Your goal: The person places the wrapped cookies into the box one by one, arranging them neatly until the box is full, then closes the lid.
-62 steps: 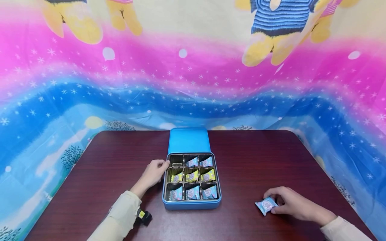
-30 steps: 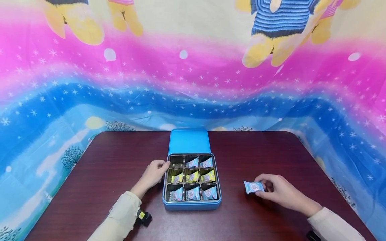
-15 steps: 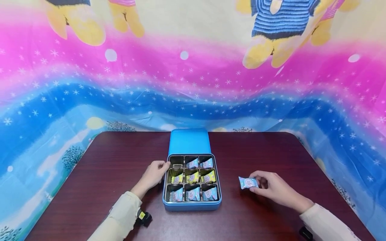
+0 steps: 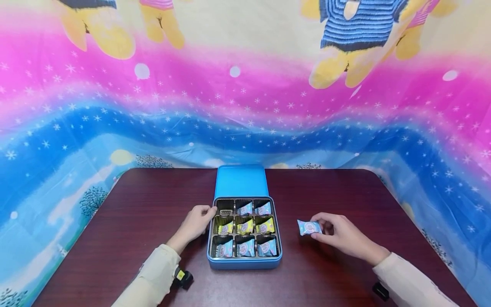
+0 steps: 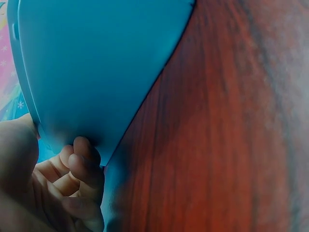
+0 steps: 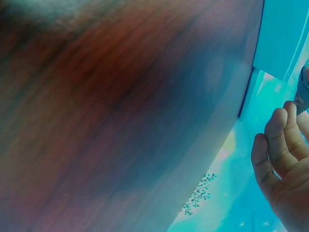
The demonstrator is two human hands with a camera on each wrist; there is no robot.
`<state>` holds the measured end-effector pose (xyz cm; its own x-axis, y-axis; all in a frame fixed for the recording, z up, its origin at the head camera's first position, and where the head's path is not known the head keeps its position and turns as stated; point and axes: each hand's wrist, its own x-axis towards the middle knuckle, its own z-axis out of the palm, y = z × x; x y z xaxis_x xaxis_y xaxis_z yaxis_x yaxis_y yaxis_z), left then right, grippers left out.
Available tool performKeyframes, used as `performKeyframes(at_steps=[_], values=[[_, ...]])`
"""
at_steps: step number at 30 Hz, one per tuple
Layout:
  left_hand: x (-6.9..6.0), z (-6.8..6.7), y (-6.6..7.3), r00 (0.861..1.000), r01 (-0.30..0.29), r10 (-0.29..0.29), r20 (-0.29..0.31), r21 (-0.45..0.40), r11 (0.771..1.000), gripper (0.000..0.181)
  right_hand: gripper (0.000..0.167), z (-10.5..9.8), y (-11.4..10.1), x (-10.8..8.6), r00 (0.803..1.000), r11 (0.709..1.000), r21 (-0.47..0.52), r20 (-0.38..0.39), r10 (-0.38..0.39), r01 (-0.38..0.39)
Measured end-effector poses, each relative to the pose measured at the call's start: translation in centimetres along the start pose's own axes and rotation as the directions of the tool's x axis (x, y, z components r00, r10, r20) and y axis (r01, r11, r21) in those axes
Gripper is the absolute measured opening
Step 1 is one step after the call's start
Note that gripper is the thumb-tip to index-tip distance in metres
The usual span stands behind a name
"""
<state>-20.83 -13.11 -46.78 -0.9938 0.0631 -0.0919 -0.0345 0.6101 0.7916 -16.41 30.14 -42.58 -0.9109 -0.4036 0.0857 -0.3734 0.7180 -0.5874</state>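
Note:
A blue-wrapped candy (image 4: 308, 227) is pinched between the thumb and fingers of my right hand (image 4: 341, 233), held above the table right of the box. In the right wrist view only a small part of the candy (image 6: 301, 92) shows at the edge. My left hand (image 4: 194, 221) holds the left side of the blue tin box (image 4: 245, 263), its thumb by the rim and its fingers curled against the wall (image 5: 96, 72). Blue candies (image 4: 245, 247) fill the front row and two back compartments; yellow candies (image 4: 244, 226) fill the middle row. The back-left compartment (image 4: 225, 206) holds no candy.
The blue lid (image 4: 241, 181) lies behind the box, toward the table's far edge. Dark red wood makes up the tabletop (image 4: 161, 187). A printed cloth (image 4: 245, 106) hangs behind and on both sides. Each wrist carries a small black camera (image 4: 184, 278).
My right hand has moved left and away from me across the table, bringing the blue candy closer to the box. The left hand and the box have stayed in place.

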Motion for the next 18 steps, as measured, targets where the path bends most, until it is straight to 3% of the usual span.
performKeyframes(at_steps=[9, 18], values=[[0.1, -0.1, 0.0, 1.000, -0.002, 0.002, -0.006, -0.001, 1.000, 0.043, 0.027, 0.3, -0.8, 1.3, 1.000, 1.000, 0.006, 0.017, -0.018, 0.018], [0.0, 0.0, 0.0, 1.000, -0.005, 0.005, -0.002, 0.003, 1.000, 0.045, 0.027, 1.0, -1.8, 2.8, 0.999, 1.000, -0.006, -0.015, -0.030, 0.029]])
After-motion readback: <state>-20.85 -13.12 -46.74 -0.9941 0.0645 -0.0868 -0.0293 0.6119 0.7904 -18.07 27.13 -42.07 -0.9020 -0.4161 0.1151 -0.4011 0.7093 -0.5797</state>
